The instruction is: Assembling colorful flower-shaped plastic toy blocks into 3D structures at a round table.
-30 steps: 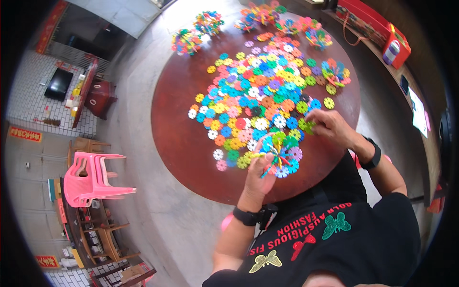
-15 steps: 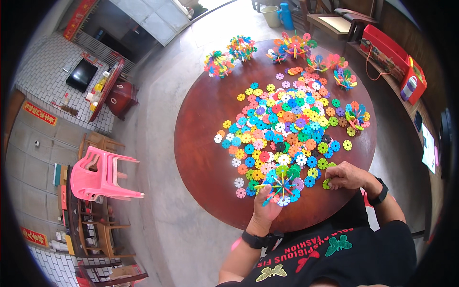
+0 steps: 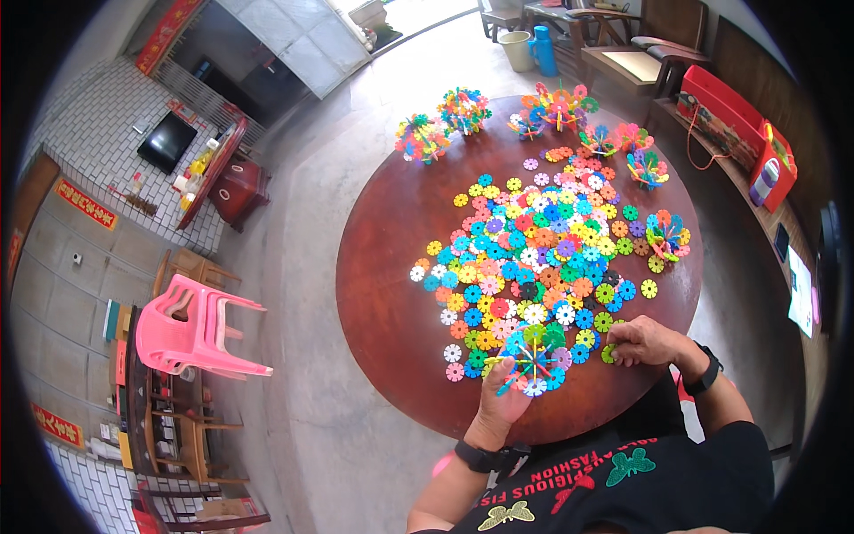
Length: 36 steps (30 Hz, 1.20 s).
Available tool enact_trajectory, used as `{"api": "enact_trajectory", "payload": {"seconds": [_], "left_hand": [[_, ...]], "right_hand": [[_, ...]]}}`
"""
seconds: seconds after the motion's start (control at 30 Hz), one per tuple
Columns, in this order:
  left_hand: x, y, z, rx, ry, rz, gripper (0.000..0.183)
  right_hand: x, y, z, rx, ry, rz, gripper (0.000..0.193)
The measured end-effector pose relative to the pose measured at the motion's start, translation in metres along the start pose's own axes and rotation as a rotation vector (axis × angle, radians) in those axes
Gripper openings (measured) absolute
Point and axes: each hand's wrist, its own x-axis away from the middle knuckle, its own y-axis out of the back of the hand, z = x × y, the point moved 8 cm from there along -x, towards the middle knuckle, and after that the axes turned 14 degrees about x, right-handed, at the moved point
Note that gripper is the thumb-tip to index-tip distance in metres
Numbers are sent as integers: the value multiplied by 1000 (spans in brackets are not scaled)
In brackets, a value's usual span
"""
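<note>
My left hand (image 3: 503, 399) is closed around the lower left side of a ball-like cluster of slotted plastic flower discs (image 3: 535, 363), with pieces sticking out in many colours. It is held above the near edge of the round table. To its right, my right hand (image 3: 647, 342) is closed, its curled fingertips on a lime-green disc (image 3: 608, 354) low over the tabletop. The fingers partly cover this disc. Beyond both hands spreads a large heap of loose flower discs (image 3: 543, 240) in many colours.
The round brown table (image 3: 382, 267) bears several finished disc clusters along its far edge, among them a multicoloured ball (image 3: 464, 110). Pink stacked chairs (image 3: 182, 325) stand at left. A red box (image 3: 725, 111) rests on a bench at right. A blue flask (image 3: 543, 51) stands behind the table.
The whole view has shifted, so the table sits slightly lower and farther right. Both hands keep nearly the same places and grips.
</note>
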Motion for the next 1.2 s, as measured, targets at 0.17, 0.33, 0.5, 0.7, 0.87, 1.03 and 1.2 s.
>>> {"api": "enact_trajectory", "payload": {"seconds": [0.17, 0.33, 0.5, 0.7, 0.87, 1.03, 1.2], "left_hand": [[1, -6, 2, 22, 25, 45, 60], [1, -9, 2, 17, 14, 37, 60], [-1, -10, 1, 27, 12, 38, 61], [1, 6, 6, 64, 53, 7, 60], [1, -7, 5, -6, 42, 36, 69], [1, -10, 8, -32, 48, 77, 79], [1, -7, 10, -30, 59, 76, 79]], "right_hand": [[1, 0, 0, -12, 0, -1, 12], [0, 0, 0, 32, 23, -7, 12], [1, 2, 5, 83, 37, -22, 12], [0, 1, 5, 61, 29, -33, 11], [0, 0, 5, 66, 29, -36, 11], [1, -2, 3, 68, 15, -40, 14], [-1, -3, -1, 58, 7, -38, 14]]}}
